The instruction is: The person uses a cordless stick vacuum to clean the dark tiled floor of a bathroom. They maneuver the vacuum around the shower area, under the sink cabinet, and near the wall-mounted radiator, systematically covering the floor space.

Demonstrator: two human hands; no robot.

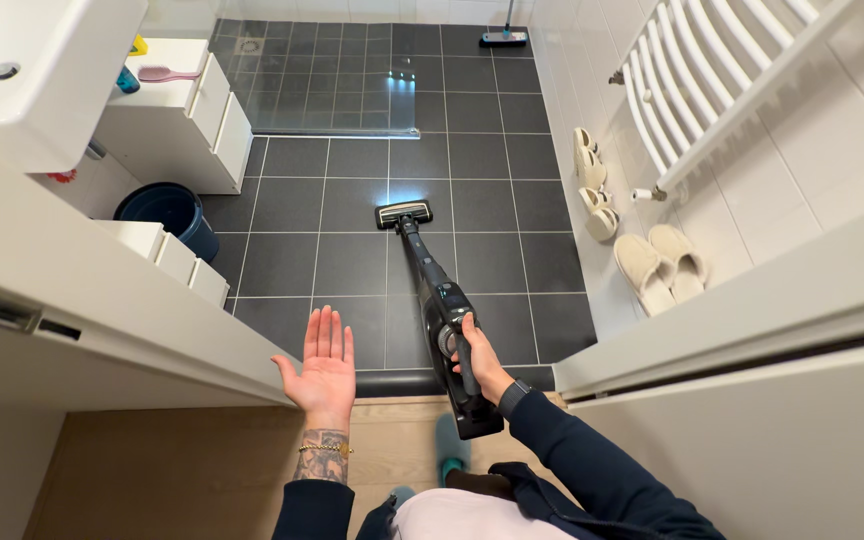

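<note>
Bathroom doorway seen from above: we run a black stick vacuum (432,300) over dark grey floor tiles (482,150).

Our right hand (480,362) is wrapped around the vacuum's handle, its lit floor head (404,214) flat on the tiles well ahead of us. Our left hand (326,364) hangs free, palm up, fingers spread, grasping nothing. We judge that keeping the head flat and following the grout lines would serve this pass well. Matte square tiles meet glossy white wall tiles. Soft cream slippers (662,262) lie along the right wall under a white ladder radiator (697,70); a round dark blue bucket (169,214) sits left, beside white drawers (210,110).
</note>
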